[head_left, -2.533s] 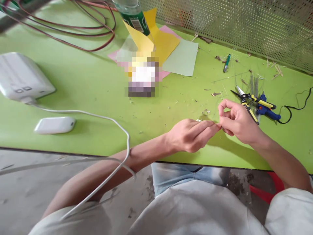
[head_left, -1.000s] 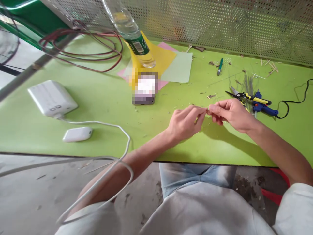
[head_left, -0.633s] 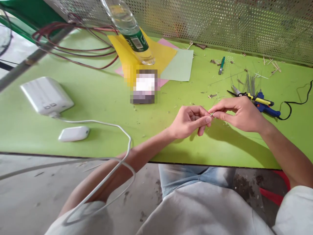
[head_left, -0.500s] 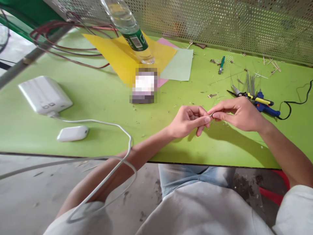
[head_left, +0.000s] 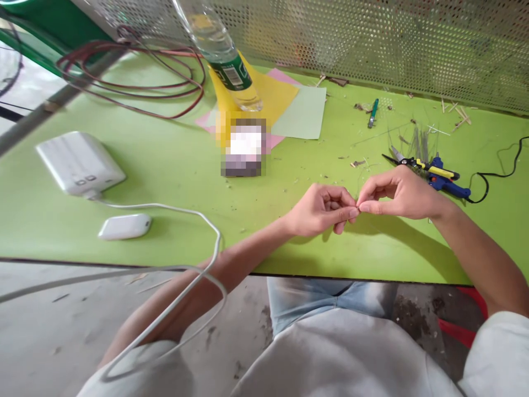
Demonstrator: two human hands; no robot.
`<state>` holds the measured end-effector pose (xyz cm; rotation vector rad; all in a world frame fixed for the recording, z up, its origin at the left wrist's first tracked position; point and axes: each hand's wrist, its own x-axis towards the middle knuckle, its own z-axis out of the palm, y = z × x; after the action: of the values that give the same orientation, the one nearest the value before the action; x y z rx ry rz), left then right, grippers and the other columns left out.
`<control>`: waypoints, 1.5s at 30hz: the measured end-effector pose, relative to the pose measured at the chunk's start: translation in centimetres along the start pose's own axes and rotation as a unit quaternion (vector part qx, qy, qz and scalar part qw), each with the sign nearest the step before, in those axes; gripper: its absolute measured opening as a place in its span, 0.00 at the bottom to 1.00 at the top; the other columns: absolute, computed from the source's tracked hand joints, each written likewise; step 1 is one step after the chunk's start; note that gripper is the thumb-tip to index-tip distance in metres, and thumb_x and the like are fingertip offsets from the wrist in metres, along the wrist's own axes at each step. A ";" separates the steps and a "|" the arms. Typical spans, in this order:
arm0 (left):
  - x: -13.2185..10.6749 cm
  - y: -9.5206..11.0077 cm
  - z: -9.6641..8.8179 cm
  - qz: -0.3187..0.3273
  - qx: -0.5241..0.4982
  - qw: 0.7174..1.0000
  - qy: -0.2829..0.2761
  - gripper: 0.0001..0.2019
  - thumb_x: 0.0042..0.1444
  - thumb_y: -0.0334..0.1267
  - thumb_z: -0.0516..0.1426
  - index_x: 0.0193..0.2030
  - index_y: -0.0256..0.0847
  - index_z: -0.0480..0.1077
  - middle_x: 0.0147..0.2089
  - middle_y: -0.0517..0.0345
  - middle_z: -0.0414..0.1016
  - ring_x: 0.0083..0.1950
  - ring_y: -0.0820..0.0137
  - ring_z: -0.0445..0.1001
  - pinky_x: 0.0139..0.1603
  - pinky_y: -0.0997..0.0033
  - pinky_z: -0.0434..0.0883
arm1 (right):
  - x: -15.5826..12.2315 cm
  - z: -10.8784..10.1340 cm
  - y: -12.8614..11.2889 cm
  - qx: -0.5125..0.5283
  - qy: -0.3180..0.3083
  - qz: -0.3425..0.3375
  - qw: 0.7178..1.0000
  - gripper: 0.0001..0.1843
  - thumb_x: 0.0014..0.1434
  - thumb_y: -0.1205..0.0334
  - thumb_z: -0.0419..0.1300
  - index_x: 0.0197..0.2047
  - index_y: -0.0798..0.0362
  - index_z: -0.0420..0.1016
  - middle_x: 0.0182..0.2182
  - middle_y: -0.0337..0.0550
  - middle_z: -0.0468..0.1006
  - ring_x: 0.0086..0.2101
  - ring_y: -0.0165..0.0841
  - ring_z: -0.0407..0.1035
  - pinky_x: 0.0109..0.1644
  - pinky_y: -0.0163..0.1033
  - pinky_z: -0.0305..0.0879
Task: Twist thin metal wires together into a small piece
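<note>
My left hand [head_left: 324, 209] and my right hand [head_left: 403, 194] meet fingertip to fingertip above the green table [head_left: 173, 182]. Each pinches with thumb and forefinger at one tiny dark spot between them; the piece is too small and too covered by fingertips to name. Just beyond my right hand lie pliers-like cutters with black and yellow handles [head_left: 438, 168]. A blue glue gun [head_left: 452, 184] with a black cord rests against them. Behind these tools is a bunch of thin grey wires [head_left: 421, 142].
A water bottle [head_left: 233, 74] stands on yellow paper [head_left: 276, 96], with a blurred-out device [head_left: 246, 146] before it. At left are a white power bank [head_left: 80, 162], a small white case [head_left: 125, 226] and coiled cable [head_left: 136, 85]. A green cutter knife [head_left: 373, 113] lies near the perforated screen [head_left: 372, 49].
The fingertips of both hands have drawn closer together and slightly lower, with the right fingers more bent. The yellow paper's left corner, raised before, is no longer seen sticking out. The view has shifted slightly.
</note>
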<state>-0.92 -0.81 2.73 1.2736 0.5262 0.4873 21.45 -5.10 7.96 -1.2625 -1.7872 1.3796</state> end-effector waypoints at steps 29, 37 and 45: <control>-0.4 0.5 0.1 -0.014 -0.018 0.999 -0.037 0.24 0.45 0.50 0.80 0.30 0.35 0.76 0.25 0.55 0.80 0.18 0.75 0.74 0.18 0.79 0.70 | -0.3 0.4 -0.1 -0.032 -0.009 -0.041 0.999 0.08 0.59 0.56 0.73 0.37 0.52 0.87 0.32 0.43 0.86 0.32 0.32 0.76 0.39 0.38 0.73; 0.7 -0.8 -0.2 0.066 -0.058 0.992 0.090 0.26 0.46 0.54 0.79 0.32 0.34 0.78 0.28 0.55 0.82 0.19 0.77 0.71 0.21 0.76 0.69 | -0.9 0.4 -0.5 -0.093 0.089 -0.040 0.991 0.22 0.61 0.55 0.72 0.58 0.51 0.85 0.43 0.46 0.90 0.40 0.37 0.83 0.51 0.44 0.81; 1.7 -1.8 -0.9 0.097 -0.022 0.967 0.232 0.24 0.47 0.56 0.78 0.35 0.36 0.82 0.30 0.56 0.82 0.23 0.77 0.70 0.24 0.74 0.66 | -0.5 0.5 0.6 -0.195 0.092 0.000 0.976 0.12 0.66 0.54 0.68 0.45 0.53 0.89 0.30 0.44 0.88 0.28 0.34 0.78 0.35 0.38 0.71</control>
<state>-0.03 0.54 0.62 1.1745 0.7798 0.9708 21.43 -5.75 7.30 -1.5331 -1.9840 0.9000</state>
